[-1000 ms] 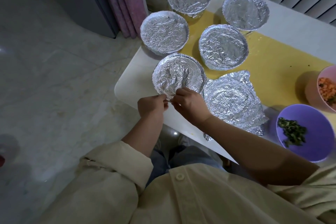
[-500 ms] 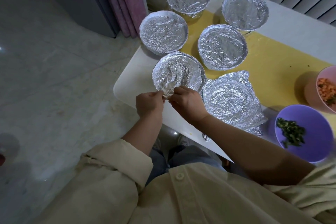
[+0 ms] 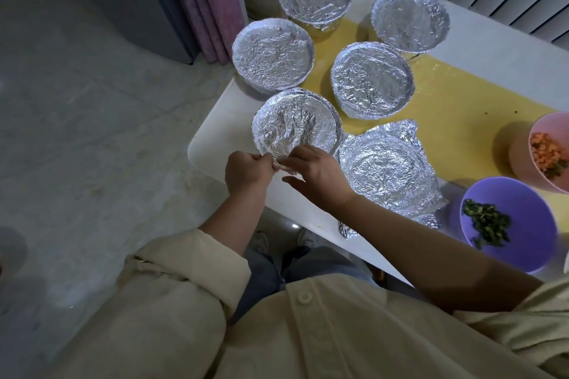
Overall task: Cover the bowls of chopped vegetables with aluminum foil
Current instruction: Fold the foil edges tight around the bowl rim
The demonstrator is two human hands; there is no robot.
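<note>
Table (image 3: 212, 148) corner carries the bowl in hand (image 3: 297, 124), just beyond the grip. Left hand (image 3: 246, 171) and right hand (image 3: 320, 175), fingers curled, both pinch the foil edge (image 3: 278, 160) at that bowl's near rim, fingertips almost meeting. Best bet: tuck the flap under the rim, press tight, work round, don't tear; the top looks dented. Count: six foil-topped bowls: this one, four further beyond the grip, and a loosely wrapped bowl (image 3: 388, 175) just right of it. Two uncovered: purple bowl (image 3: 523, 243) and pink bowl (image 3: 542, 132), well right.
</note>
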